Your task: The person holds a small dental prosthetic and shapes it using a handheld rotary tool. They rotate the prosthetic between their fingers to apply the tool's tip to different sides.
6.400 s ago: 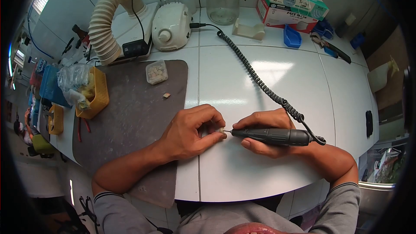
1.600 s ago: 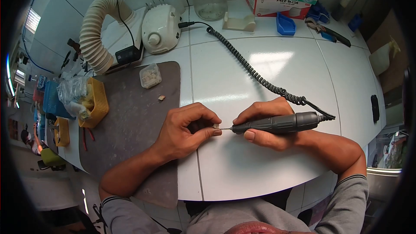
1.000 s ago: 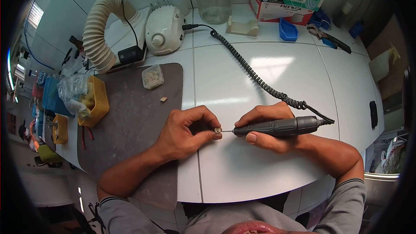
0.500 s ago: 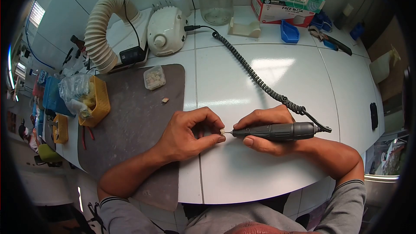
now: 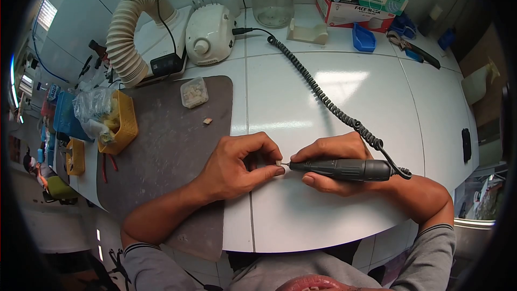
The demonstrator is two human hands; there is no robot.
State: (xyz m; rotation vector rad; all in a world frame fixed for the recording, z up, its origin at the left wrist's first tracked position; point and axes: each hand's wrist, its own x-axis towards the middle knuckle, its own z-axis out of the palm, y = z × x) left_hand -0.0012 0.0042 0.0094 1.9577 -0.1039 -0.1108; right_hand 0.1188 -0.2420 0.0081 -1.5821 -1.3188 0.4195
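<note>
Between the thumb and forefinger of my left hand [image 5: 237, 164] is pinched a small cream-coloured piece [image 5: 279, 164], mostly covered by the fingertips. My right hand [image 5: 336, 148] holds a black rotary handpiece [image 5: 344, 169] like a pen, lying nearly level. Its thin metal bit [image 5: 285, 165] points left and meets the small piece, or comes very close to it. From the handpiece's rear end a coiled black cord [image 5: 323, 91] runs up to a white control unit [image 5: 210, 35]. Farther up the mat, a clear box [image 5: 194, 92] contains several pale pieces, with a loose chip [image 5: 207, 121] below it.
A grey-brown mat [image 5: 167, 183] covers the left of the white table [image 5: 301, 226]. A ribbed hose [image 5: 126, 32], a glass jar [image 5: 272, 0], mask boxes [image 5: 358, 8] and a blue tray [image 5: 364, 37] stand at the back. Yellow baskets [image 5: 126, 124] are at left, where another person [image 5: 40, 167] sits beyond.
The view has shifted slightly, so the background sits a little differently. Both hands keep nearly the same place and hold, with the handpiece's rear end tipped slightly lower.
</note>
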